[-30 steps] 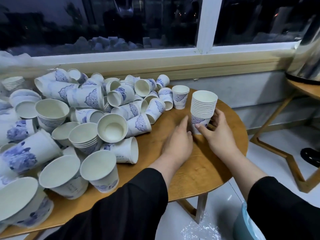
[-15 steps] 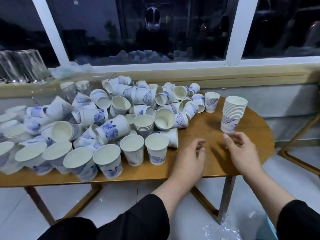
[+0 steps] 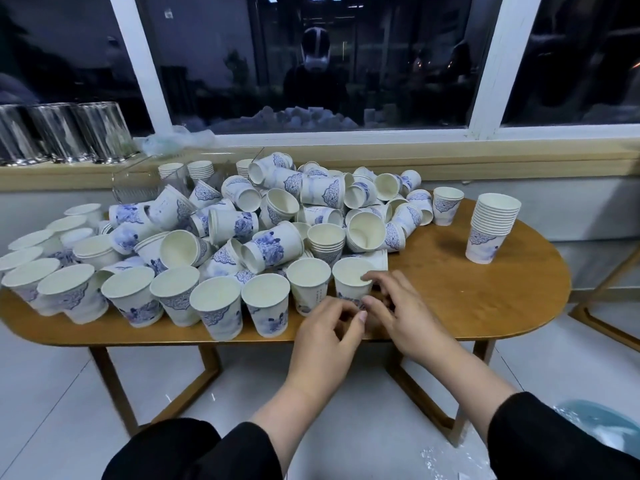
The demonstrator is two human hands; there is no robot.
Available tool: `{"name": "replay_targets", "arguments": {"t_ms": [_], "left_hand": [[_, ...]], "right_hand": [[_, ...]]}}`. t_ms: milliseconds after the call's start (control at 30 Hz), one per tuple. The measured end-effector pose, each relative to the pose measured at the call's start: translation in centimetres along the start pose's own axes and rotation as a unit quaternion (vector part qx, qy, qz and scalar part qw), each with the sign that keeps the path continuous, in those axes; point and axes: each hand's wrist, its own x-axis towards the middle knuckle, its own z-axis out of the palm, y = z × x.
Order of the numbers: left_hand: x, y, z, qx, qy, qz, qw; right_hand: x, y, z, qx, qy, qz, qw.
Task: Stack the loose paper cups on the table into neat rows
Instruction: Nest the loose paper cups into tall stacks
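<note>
Though one tidy stack stands finished, most of the job looks undone, judging by how the wooden table is loaded. Its left and middle carry a big jumbled heap of paper cups, white with blue patterns, many lying on their sides with mouths facing every way, some already nested in short runs of a few. Along the near edge a loose line of upright single cups runs from the far left toward the middle, none of them nested. Only the tall stack on the right end, well apart from the heap, reads as done; a single upright cup stands between it and the pile. A few short stacks sit at the back by the window ledge, inside what seems a clear container. So I would put the task at an early stage: one stack built, dozens of cups left, and no rows formed.

Both hands are at the right end of the near line. The right hand has its fingers curled at the rim and wall of the nearest upright cup, touching it and apparently taking hold. The left hand sits just beside it with fingers loosely bent; whether it grips the cup's base I cannot tell, since the fingertips blur together there
</note>
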Motion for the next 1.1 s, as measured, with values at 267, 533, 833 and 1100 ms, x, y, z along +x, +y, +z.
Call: {"name": "replay_targets", "arguments": {"t_ms": [267, 533, 833, 1100], "left_hand": [[0.5, 0.0, 1.5, -0.03, 0.039, -0.006, 0.999], [4.4, 0.8, 2.9, -0.025, 0.02, -0.082, 0.996], [4.1, 0.5, 2.9, -0.045, 0.023, -0.081, 0.995], [5.1, 0.5, 2.9, -0.028, -0.053, -0.112, 0.992]], "right_hand": [[0.0, -0.1, -2.9, -0.062, 0.042, -0.048, 0.996], [0.8, -0.5, -3.2, 0.107, 0.112, 0.053, 0.986], [4.2, 2.6, -0.6, 0.114, 0.072, 0.198, 0.971], [2.2, 2.9, -4.3, 0.145, 0.194, 0.178, 0.954]]}}
